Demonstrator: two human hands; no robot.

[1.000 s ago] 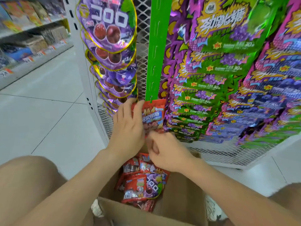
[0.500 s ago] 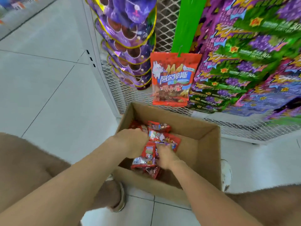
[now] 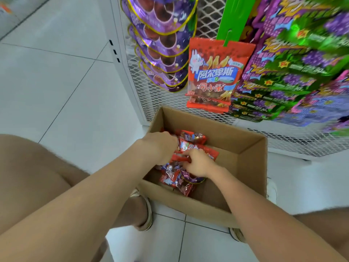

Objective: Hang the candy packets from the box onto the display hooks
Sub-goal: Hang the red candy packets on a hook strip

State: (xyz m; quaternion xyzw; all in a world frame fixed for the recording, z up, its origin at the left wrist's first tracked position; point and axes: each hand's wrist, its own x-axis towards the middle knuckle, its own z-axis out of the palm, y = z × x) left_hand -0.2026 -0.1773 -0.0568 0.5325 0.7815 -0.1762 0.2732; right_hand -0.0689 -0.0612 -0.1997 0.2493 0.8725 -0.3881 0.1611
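The fingers (image 3: 186, 161) of the right hand (image 3: 198, 165) were curled among the red candy packets (image 3: 190, 146) in the cardboard box (image 3: 243, 167), apparently pinching one, though the grip was partly hidden. The left hand (image 3: 160, 146) pressed on the pile beside it; whether its fingers held anything, I could not tell. The box sat on the floor directly under the mesh rack (image 3: 151, 91), probably to keep reaches short. One red packet (image 3: 213, 76) already hung from a hook on the green strip (image 3: 234, 17), reading "阿尔卑斯". Purple grape packets (image 3: 162, 44) hung at its left, and green-and-purple packets (image 3: 294, 69) at its right.
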